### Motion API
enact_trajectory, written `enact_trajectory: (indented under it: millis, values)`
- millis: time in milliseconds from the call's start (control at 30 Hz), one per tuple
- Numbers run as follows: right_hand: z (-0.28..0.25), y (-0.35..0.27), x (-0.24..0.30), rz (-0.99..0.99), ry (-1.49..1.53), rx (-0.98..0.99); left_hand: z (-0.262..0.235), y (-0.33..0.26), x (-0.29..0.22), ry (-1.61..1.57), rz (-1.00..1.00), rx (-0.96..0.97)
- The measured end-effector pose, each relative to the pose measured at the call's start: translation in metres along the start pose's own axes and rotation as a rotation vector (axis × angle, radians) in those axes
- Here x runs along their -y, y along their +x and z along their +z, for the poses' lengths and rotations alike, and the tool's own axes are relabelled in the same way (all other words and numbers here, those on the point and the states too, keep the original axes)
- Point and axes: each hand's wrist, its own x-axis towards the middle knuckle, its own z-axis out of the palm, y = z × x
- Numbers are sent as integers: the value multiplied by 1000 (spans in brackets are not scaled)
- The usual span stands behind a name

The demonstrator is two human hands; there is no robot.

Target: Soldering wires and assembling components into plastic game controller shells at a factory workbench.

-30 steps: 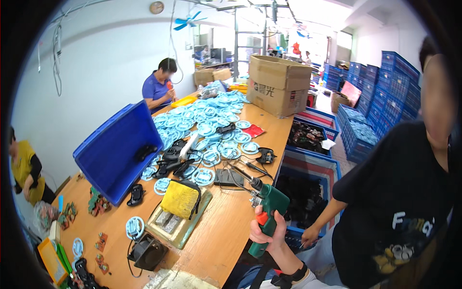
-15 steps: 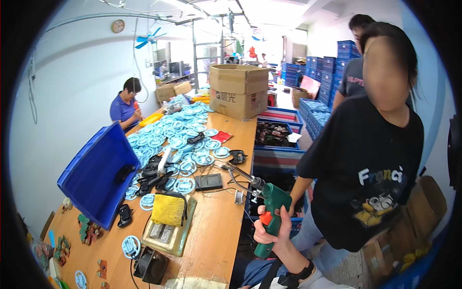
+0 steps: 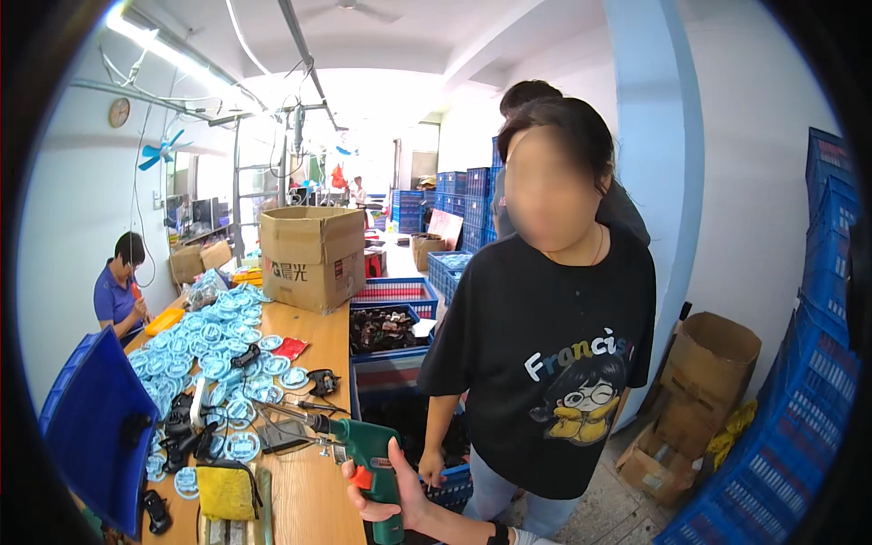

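My right hand (image 3: 411,501) comes in from the lower edge, a dark band on its wrist. Its fingers are wrapped round the handle of a green soldering gun (image 3: 371,440) with an orange trigger. The gun's long metal nozzle points left over the wooden table (image 3: 304,490), near a dark flat box (image 3: 283,436). A yellow zipped pouch (image 3: 225,491) lies to the left of the gun. Just right of my hand hangs the hand (image 3: 432,466) of a person in a black printed T-shirt (image 3: 545,291), apart from mine. My left hand is out of view.
Light-blue plastic rings (image 3: 213,336) are heaped on the table with black controller-like pieces (image 3: 182,440). A blue bin (image 3: 95,427) leans at left; a large carton (image 3: 313,259) stands farther back. Stacked blue crates (image 3: 772,463) line the right. Another person (image 3: 118,286) sits at far left.
My view has swung to the right and up, so table and people appear farther left. My right hand still grips the soldering gun, now lower in view.
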Motion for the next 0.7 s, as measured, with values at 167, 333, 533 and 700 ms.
enact_trajectory:
  millis: [167, 333, 533, 700]
  values:
    - [1, 0, 1, -26, -21, -35, 2, 4, -26, 120, 48, -36]
    - [-1, -3, -7, -8, 15, -16, 2, 3, -34, 156, 63, -52]
    - [-6, -3, -17, 65, 93, -3, 2, -1, -37, 173, 73, -73]
    - [-12, -7, -19, 80, 67, -94, -3, -2, -42, 176, 67, -70]
